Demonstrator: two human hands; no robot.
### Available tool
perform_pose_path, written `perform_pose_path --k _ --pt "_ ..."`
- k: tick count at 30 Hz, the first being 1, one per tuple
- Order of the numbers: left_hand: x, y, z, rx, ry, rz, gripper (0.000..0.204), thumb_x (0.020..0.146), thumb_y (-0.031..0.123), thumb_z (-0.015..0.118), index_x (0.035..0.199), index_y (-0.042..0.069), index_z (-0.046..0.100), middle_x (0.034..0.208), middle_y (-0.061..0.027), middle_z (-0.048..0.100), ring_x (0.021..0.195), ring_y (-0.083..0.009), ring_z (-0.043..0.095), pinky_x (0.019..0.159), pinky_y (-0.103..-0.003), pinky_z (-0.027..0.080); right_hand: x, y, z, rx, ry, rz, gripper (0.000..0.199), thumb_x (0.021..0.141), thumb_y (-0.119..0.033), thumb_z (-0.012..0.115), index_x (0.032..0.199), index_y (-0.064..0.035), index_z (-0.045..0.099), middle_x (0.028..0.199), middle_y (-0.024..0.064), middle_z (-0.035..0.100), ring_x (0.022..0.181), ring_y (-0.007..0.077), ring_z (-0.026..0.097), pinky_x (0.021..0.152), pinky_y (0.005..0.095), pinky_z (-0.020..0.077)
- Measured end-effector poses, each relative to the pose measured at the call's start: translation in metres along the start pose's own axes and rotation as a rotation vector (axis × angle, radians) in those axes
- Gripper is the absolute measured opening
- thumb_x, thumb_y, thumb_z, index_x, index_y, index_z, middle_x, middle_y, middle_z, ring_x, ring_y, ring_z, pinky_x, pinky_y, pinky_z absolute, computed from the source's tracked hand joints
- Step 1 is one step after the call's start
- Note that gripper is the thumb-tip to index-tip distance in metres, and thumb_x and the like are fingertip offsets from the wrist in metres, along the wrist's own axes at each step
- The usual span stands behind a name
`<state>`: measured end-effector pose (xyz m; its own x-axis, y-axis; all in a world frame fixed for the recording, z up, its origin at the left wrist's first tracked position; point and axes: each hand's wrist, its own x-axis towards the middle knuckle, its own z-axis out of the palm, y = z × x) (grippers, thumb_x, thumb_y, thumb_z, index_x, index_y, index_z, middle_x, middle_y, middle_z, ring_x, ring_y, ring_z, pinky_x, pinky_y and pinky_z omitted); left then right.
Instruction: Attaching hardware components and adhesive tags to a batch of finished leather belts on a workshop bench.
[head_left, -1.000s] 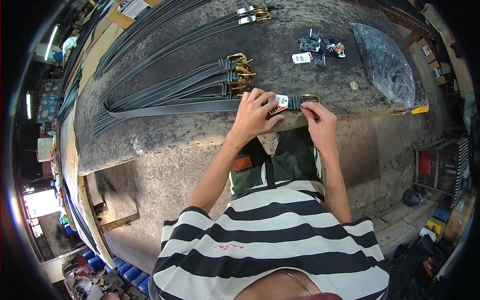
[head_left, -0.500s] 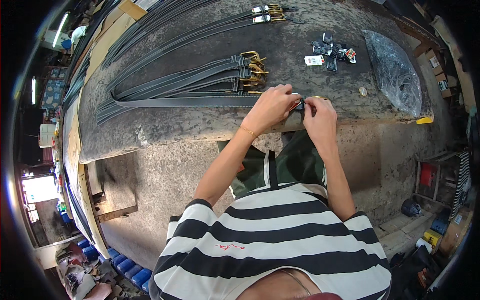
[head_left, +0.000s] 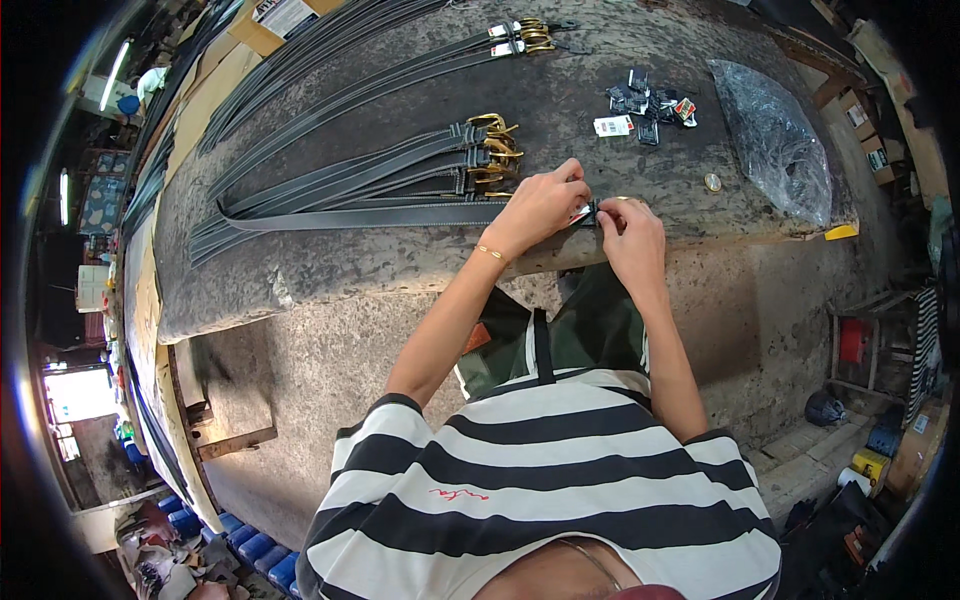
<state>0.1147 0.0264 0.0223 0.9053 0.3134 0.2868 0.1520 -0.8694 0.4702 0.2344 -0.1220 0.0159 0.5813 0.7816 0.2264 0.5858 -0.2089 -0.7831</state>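
A grey belt (head_left: 380,215) lies along the table's near edge, its buckle end under my two hands. My left hand (head_left: 541,208) is closed over the belt, fingers bent, next to a small white tag (head_left: 580,214) on it. Beside it, my right hand (head_left: 634,238) pinches the belt's end by a dark loop. A bit of gold-coloured metal shows behind the right fingers; most of the buckle is hidden. Just beyond lie several grey belts (head_left: 390,160) with gold-coloured buckles (head_left: 497,150), stacked with their buckles to the right.
Farther back, more belts with white tags (head_left: 507,40) lie on the dark worn table (head_left: 330,285). A pile of black tags (head_left: 650,103), a small round object (head_left: 712,183) and a clear plastic bag (head_left: 775,140) lie to the right. Blue containers (head_left: 255,545) stand at lower left.
My left fingers have lifted slightly and shifted at the tag, showing more of its white face. My right hand still pinches the belt's end. The whole view has shifted a little.
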Motion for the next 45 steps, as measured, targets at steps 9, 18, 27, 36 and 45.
perform_pose_path --k 9,18,27,36,45 --pt "-0.008 0.001 0.009 -0.052 0.060 0.045 0.012 0.087 0.007 0.069 0.097 0.001 0.067 0.106 -0.0115 0.058 0.089 -0.0331 0.065 0.076 -0.043 0.054 0.002 0.004 0.003 -0.098 -0.011 -0.061 0.013 0.087 -0.014 0.071 0.097 -0.0066 0.075 0.094 0.0116 0.068 0.095 0.0336 0.065 0.081 0.0450 0.0519" --pt "-0.012 -0.001 0.014 -0.076 0.140 0.070 0.010 0.085 0.003 0.069 0.094 0.001 0.066 0.106 -0.0125 0.058 0.097 -0.0328 0.062 0.085 -0.042 0.052 0.010 -0.005 0.000 -0.218 -0.087 -0.160 0.011 0.091 -0.013 0.067 0.093 -0.0043 0.073 0.093 0.0120 0.067 0.094 0.0336 0.065 0.079 0.0465 0.0516" --pt "-0.011 -0.004 0.018 -0.053 0.130 0.060 0.011 0.089 0.009 0.067 0.097 0.003 0.065 0.105 -0.0116 0.060 0.093 -0.0319 0.061 0.081 -0.041 0.051 0.013 -0.004 0.005 -0.144 -0.057 -0.056 0.010 0.090 -0.012 0.066 0.094 -0.0041 0.072 0.093 0.0141 0.068 0.090 0.0380 0.066 0.077 0.0483 0.0511" --pt "-0.011 -0.008 0.016 -0.158 0.059 -0.028 0.009 0.091 0.010 0.065 0.098 0.003 0.066 0.105 -0.0121 0.061 0.096 -0.0339 0.061 0.083 -0.042 0.048 0.011 -0.005 0.009 -0.056 -0.022 0.010 0.011 0.086 -0.012 0.072 0.092 -0.0038 0.077 0.087 0.0135 0.071 0.083 0.0375 0.067 0.075 0.0447 0.0510" --pt "-0.030 0.020 -0.003 -0.012 0.159 -0.036 0.034 0.088 0.024 0.072 0.117 0.008 0.065 0.119 -0.0107 0.063 0.112 -0.0297 0.056 0.093 -0.042 0.042 0.010 0.004 -0.002 0.143 -0.078 0.100 0.027 0.083 -0.008 0.077 0.109 -0.0034 0.074 0.092 0.0130 0.073 0.072 0.0283 0.068 0.071 0.0377 0.0537"
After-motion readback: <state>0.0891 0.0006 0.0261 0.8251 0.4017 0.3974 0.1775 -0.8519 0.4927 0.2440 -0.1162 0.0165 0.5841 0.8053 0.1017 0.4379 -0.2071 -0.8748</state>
